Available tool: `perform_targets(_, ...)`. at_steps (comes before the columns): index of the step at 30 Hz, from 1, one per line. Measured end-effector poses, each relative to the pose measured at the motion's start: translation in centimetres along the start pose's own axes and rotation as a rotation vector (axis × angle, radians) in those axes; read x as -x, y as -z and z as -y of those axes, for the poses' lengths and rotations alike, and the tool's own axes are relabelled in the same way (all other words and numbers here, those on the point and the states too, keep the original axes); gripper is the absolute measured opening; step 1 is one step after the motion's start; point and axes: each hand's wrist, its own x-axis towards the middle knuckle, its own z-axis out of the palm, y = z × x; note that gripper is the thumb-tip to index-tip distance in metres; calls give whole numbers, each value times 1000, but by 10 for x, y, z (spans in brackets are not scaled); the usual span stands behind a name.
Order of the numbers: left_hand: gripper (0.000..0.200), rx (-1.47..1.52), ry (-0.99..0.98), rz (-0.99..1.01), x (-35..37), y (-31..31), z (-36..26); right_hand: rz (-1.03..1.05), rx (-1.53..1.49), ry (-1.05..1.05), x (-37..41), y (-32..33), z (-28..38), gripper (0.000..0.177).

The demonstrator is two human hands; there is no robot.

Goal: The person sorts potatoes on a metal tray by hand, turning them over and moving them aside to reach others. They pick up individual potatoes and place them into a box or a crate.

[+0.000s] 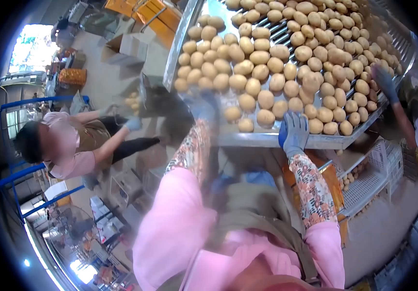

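Observation:
A metal sorting table (262,140) full of potatoes (265,99) lies before me, its raised rim nearest my body. My left hand (201,104), gloved, is at the table's left corner beside the nearest potatoes; motion smears its fingers. On the front rim rests my right hand (294,131) in a grey and blue glove, its fingers stretched flat toward the potatoes and nothing in its grasp. Both forearms wear flowered sleeve covers (313,189).
At the right edge a co-worker's gloved hand (384,82) reaches over the potatoes. Another person (73,138) stands at left, hands by a bag with potatoes. A white plastic crate (386,162) sits below the table at right. Further off are a cardboard box (126,48) and blue railings (22,177).

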Motion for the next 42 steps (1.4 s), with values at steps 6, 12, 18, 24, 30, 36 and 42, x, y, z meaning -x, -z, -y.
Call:
perform_targets(6,74,9,101,115,0,14,-13,-29,57,40,-7,12,8,33)
perform_targets(12,76,-244,-156,-68,6,5,-3,-45,52,54,-8,11,8,33)
perform_targets(18,74,39,70,42,-1,4,-5,-33,92,81,-8,11,8,34)
perform_targets(24,74,17,92,49,-5,-2,-3,-52,92,94,-8,7,8,32)
perform_targets(30,72,-47,17,-28,2,2,-4,-63,91,105,-7,8,6,32)
perform_targets(36,77,-105,-5,37,1,13,-11,-109,35,91,-10,12,10,29)
perform_targets(42,70,-32,10,17,-2,-2,0,-91,64,80,-10,11,10,28)
